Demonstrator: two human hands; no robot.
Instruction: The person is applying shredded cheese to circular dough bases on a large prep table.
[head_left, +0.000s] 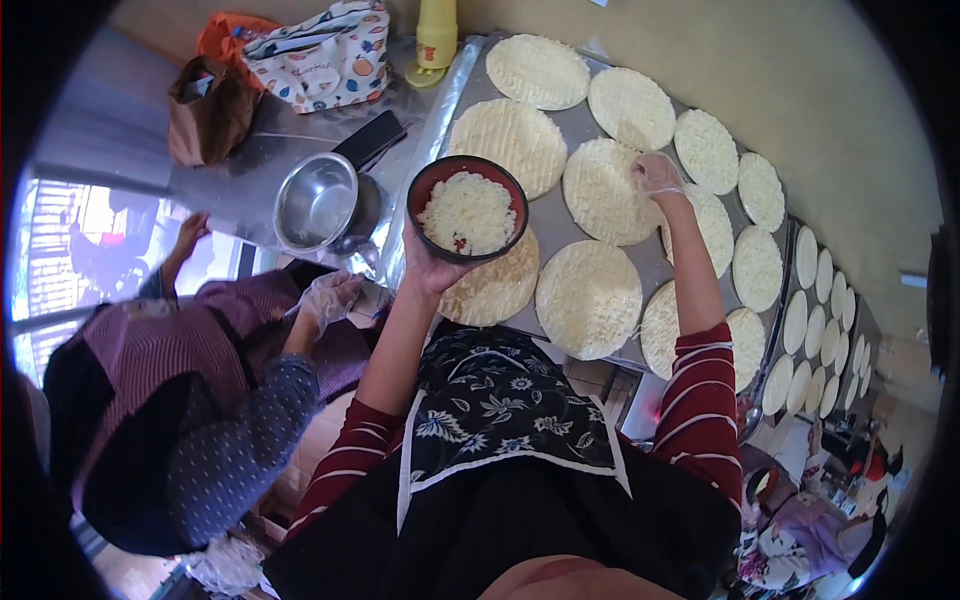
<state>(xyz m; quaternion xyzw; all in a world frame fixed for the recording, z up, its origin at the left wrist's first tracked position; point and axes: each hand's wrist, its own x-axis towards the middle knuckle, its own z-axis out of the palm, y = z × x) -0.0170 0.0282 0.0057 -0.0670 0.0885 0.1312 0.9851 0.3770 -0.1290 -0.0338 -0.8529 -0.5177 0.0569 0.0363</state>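
My left hand (429, 264) is bare and holds a bowl (414, 202), black outside and red inside, from below. White grated food, perhaps cheese, (469, 206) fills much of the bowl. My right hand (660, 174), in a clear plastic glove, is over the right edge of a pale round flatbread or dough disc (607, 195). Its fingers are curled, and whatever they may hold is hidden. More discs lie around it, among them a ridged one (510, 146) behind the bowl, a browner one (491, 281) partly under it and one (589, 300) near my apron.
To the left are a steel bowl (316, 202), a dark phone (371, 140), a yellow bottle (436, 34), a printed tote (330, 56) and a brown bag (206, 112). A co-worker's gloved hand (330, 296) is close to my left forearm. Further discs (796, 322) lie beyond the right table edge.
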